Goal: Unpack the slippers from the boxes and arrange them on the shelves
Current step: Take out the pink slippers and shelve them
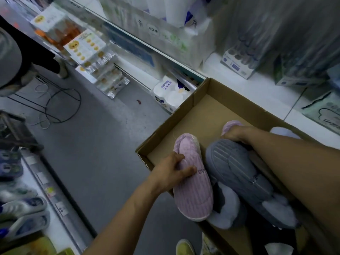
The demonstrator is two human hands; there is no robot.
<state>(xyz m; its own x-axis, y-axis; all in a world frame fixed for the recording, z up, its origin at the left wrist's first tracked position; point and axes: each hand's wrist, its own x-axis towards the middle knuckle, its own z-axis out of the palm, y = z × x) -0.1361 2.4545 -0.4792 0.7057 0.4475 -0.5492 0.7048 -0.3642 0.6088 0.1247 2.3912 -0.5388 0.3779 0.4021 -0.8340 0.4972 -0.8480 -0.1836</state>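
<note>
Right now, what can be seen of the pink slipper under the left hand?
The pink slipper is closed-toe, in ribbed plush fabric with a pale sole edge and dark stitched letters. It lies upper side up, toe pointing away, along the left wall of the cardboard box, beside a grey slipper. The left hand holds its side.

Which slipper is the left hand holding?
The nearer pink slipper, lettered, left of the grey slipper. The left hand grips its side; the other pink slipper lies farther back.

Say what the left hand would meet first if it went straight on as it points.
The left hand grips the pink slipper; straight on, probably the grey slipper beside it, depth unclear.
</note>
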